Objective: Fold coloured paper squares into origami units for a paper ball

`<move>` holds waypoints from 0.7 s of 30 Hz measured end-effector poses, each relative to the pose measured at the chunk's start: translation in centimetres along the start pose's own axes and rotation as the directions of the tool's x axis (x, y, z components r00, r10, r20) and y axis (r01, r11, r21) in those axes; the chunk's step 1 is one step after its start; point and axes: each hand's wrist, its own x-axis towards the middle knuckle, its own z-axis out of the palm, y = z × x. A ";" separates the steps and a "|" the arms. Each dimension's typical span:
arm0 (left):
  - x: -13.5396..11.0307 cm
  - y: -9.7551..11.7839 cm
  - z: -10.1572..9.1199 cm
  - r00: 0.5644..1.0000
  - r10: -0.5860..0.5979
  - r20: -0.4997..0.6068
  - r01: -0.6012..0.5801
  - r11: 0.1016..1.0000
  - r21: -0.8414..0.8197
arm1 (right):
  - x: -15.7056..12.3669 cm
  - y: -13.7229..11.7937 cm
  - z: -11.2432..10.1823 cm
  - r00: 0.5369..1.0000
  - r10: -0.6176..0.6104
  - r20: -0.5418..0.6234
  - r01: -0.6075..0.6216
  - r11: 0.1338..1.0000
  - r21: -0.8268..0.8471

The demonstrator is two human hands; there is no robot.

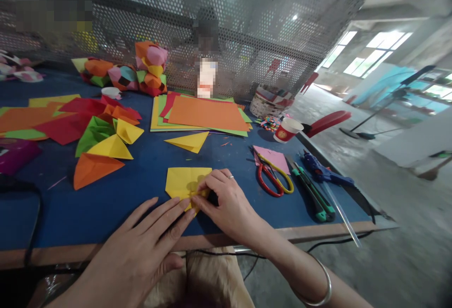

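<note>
Setting: workshop bench with a blue table (106,214) top, a perforated metal screen (247,25) behind it, and a concrete floor at the right of the frame.

Item in hand: yellow paper (183,181), lower centre, flat on the table near its front edge. It is partly folded, with creased flaps at the lower right corner.

Left hand (141,247): lower centre-left, lying flat with fingers extended and grasping nothing. Its fingertips press the lower edge of the yellow paper.

Right hand (229,204): lower centre, thumb and fingertips pinched together on a fold of the yellow paper.

Progress, as judged:
- Several folded triangles (111,148) in yellow, orange and green lie finished at centre-left.
- One more yellow triangle (189,141) lies above the hands.
- The piece in hand looks midway through its folds.
- A stack of flat sheets (206,112) at upper centre is unfolded.
- Assembled paper shapes (148,68) stand by the screen, upper left.

Tools, right of the hands, untouched:
- Scissors (270,178) on a pink sheet (273,157).
- Green cutter (312,192).
- Blue glue gun (323,171).

Writing: the red paper cup (286,130) bears a yellow mark too small to read. No brand is legible elsewhere.
</note>
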 end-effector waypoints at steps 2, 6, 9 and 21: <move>0.0 0.0 0.0 1.000 0.004 0.000 -0.004 1.000 0.000 | 0.0 0.0 0.0 1.000 -0.002 -0.004 0.002 1.000 0.001; 0.1 -0.1 0.0 0.999 0.035 0.010 -0.035 0.999 0.009 | 0.1 0.0 0.1 1.000 0.001 -0.014 -0.001 1.000 0.007; 0.2 -0.1 0.1 0.999 0.030 0.023 -0.030 1.000 0.000 | 0.1 0.0 0.1 1.000 0.002 -0.015 -0.002 1.000 0.010; 0.1 0.2 0.5 1.000 0.005 -0.010 -0.005 1.000 -0.009 | 0.0 0.1 0.2 0.999 -0.018 -0.049 0.019 1.000 0.016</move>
